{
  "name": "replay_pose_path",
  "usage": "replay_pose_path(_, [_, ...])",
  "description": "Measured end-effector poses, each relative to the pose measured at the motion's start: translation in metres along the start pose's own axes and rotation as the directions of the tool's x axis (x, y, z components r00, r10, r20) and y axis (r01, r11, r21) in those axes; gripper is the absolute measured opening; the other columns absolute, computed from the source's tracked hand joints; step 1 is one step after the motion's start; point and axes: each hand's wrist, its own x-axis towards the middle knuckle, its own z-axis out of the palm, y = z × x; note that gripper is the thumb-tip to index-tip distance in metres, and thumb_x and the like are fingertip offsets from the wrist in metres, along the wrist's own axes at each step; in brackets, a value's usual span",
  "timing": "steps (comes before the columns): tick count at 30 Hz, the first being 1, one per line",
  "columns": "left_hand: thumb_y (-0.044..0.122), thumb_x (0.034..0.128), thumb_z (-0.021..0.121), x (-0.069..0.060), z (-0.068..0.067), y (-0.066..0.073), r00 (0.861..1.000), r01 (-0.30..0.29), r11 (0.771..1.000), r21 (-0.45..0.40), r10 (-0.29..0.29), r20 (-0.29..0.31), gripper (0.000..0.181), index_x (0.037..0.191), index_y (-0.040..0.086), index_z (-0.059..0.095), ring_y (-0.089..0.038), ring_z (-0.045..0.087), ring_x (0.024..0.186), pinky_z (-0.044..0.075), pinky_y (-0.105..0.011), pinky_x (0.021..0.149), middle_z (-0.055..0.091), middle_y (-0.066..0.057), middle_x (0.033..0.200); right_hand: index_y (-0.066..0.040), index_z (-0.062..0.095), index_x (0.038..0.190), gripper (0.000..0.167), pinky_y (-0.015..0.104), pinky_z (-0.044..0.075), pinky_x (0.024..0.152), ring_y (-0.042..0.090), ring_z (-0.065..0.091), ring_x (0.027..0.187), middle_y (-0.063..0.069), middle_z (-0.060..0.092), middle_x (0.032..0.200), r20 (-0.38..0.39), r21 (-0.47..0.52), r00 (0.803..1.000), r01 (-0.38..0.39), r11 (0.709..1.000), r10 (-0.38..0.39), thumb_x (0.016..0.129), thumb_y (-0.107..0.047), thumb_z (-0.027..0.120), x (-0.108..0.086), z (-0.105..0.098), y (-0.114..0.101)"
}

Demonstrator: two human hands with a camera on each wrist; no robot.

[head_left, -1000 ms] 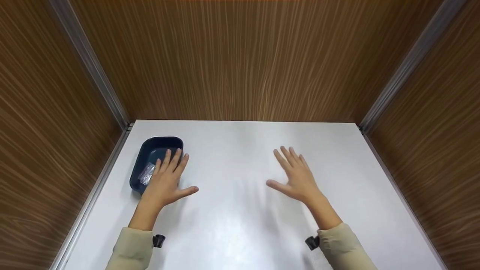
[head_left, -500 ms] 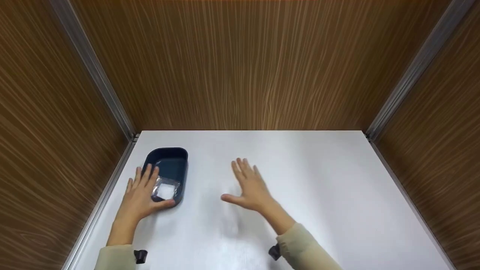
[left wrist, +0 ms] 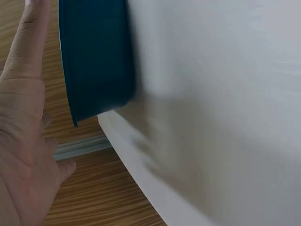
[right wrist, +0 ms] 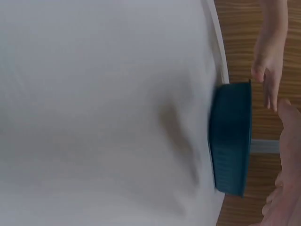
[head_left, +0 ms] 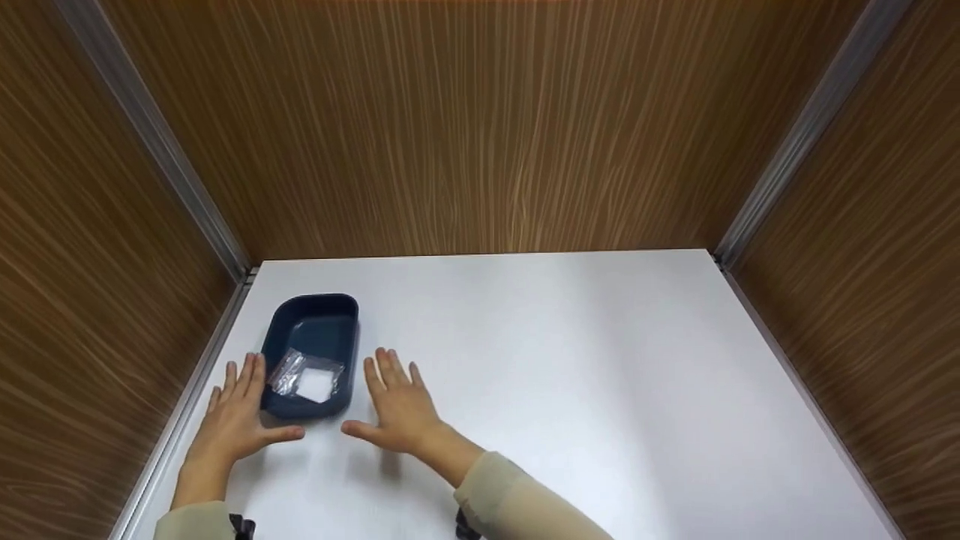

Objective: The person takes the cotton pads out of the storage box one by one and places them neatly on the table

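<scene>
Toward your left on the desk (head_left: pixel 600 390), a blue tray (head_left: pixel 321 335) sits upright, its walls seemingly containing the clear packet (head_left: pixel 313 383) inside; your left grip (head_left: pixel 231 427) and right grip (head_left: pixel 401 414) flank its near end, released, fingers spread, apparently to match its width.

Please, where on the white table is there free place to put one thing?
Widest: the table from the right hand to the right wall. Narrower: between box and back wall. Crowded: around the box with its plastic bag, between left hand and right hand.
</scene>
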Motion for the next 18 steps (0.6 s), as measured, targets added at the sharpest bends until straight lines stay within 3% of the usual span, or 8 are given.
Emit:
replay_pose_path(7, [0.069, 0.0656, 0.08, 0.005, 0.003, -0.008, 0.999, 0.03, 0.999, -0.027, -0.029, 0.037, 0.143, 0.158, 0.001, -0.005, -0.05, -0.013, 0.148, 0.001, -0.073, 0.113, -0.007, -0.025, 0.164, -0.01, 0.013, 0.161, 0.113, 0.049, 0.021, 0.123, 0.024, 0.008, 0.155, 0.011, 0.011, 0.168, 0.043, -0.019, 0.997, -0.058, 0.998, 0.059, 0.083, -0.089, 0.032, 0.011, 0.012, -0.017])
replay_pose_path(18, [0.071, 0.069, 0.076, 0.015, 0.006, -0.015, 0.999, 0.029, 0.999, 0.02, -0.029, 0.034, 0.135, 0.159, 0.001, 0.004, -0.052, -0.001, 0.149, 0.007, -0.075, 0.112, 0.008, -0.031, 0.162, -0.011, 0.014, 0.161, 0.111, 0.05, 0.02, 0.123, 0.022, 0.005, 0.155, 0.008, 0.01, 0.168, 0.102, 0.011, 0.988, -0.114, 0.993, 0.112, 0.083, -0.089, 0.029, 0.017, 0.029, -0.018])
